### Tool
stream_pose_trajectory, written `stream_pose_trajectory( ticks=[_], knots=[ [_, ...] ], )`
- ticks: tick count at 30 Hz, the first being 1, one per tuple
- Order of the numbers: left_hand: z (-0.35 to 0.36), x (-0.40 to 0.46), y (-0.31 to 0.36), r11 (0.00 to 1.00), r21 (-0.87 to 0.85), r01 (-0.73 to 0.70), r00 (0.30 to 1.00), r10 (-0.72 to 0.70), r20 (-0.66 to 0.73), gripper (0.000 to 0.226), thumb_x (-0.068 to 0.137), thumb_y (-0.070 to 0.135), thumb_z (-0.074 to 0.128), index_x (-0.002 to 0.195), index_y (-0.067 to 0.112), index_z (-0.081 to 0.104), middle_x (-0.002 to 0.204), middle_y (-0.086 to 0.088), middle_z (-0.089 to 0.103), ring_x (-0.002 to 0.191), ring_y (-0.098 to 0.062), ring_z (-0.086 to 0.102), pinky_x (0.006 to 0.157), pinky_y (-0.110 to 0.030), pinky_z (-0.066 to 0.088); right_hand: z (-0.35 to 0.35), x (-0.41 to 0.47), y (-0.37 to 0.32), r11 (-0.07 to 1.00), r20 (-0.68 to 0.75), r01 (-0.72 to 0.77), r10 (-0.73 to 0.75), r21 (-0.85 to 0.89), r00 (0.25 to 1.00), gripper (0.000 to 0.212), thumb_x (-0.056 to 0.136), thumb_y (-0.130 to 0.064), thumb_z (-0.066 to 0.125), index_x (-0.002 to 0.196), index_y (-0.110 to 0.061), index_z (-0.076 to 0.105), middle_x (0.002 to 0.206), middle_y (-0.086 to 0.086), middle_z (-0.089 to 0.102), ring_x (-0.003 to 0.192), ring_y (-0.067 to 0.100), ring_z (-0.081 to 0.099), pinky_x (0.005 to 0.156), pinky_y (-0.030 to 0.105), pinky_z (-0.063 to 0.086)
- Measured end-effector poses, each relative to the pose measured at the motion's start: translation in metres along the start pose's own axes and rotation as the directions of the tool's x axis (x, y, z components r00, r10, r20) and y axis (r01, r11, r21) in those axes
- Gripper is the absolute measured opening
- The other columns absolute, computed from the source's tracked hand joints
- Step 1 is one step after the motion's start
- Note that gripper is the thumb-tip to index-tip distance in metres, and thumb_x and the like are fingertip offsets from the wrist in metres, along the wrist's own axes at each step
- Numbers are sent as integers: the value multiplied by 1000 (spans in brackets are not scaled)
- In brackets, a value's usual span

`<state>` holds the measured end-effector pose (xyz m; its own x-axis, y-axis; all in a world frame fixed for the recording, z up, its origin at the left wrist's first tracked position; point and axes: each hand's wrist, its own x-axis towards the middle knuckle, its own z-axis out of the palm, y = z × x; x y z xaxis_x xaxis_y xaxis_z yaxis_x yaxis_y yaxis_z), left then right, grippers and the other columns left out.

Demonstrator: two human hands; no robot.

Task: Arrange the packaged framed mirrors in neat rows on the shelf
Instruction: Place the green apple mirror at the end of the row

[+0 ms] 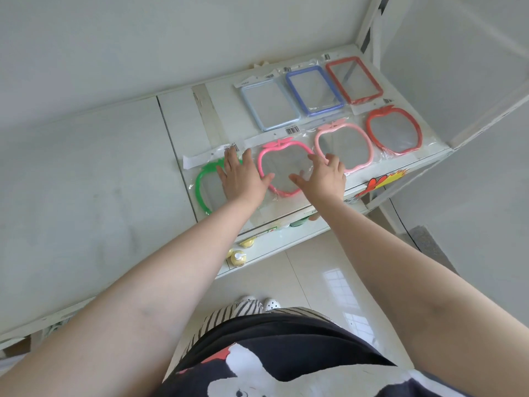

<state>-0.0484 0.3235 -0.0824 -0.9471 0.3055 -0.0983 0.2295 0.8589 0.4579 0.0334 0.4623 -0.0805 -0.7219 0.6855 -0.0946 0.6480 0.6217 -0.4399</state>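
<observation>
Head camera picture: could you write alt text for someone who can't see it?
A person's left hand and right hand rest flat on packaged apple-shaped mirrors on a white shelf: green, bright pink, pale pink, red. Behind lie three rectangular mirrors, pale blue, blue and red.

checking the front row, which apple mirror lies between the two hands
The bright pink apple mirror: left hand rests at its left edge, right hand at its right.
</observation>
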Motion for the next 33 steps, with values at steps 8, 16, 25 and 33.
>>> stream_pose_trajectory(
  ticks=[8, 16, 25, 33],
  knots=[
    [12, 12, 59, 987, -64, -149, 984, 154, 91, 75, 83, 46, 64, 145, 21, 32, 154, -12, 25, 145, -28, 21, 118, -45, 21, -46, 37, 44, 993, -51, -114, 113, -26, 992, 70, 84, -58, 59, 143, -27, 40, 148, 12, 35, 138, 32, 27, 110, 46, 33],
    [62, 32, 134, 993, -44, -113, 985, 117, 126, 74, 83, 47, 64, 144, 19, 34, 158, -14, 19, 147, -29, 16, 118, -44, 20, -84, 112, 118, 991, -4, -114, 114, -70, 993, 69, 84, -56, 59, 143, -28, 40, 148, 14, 36, 136, 35, 29, 110, 46, 32],
    [101, 53, 188, 995, 85, -60, 983, 44, 179, 87, 81, 45, 67, 150, 18, 22, 161, -10, 6, 149, -30, 4, 119, -52, 13, -93, 177, 170, 994, 109, -19, 31, -104, 994, 62, 87, -56, 53, 142, -31, 40, 151, 14, 31, 139, 34, 25, 114, 44, 23],
    [114, 56, 188, 973, 219, -68, 984, 28, 178, 96, 75, 45, 72, 149, 16, 19, 161, -9, 5, 149, -31, 6, 117, -53, 17, -84, 188, 182, 992, 140, 35, -18, -120, 990, 52, 83, -55, 60, 128, -31, 47, 134, 12, 39, 127, 36, 34, 109, 43, 29]
  ],
)
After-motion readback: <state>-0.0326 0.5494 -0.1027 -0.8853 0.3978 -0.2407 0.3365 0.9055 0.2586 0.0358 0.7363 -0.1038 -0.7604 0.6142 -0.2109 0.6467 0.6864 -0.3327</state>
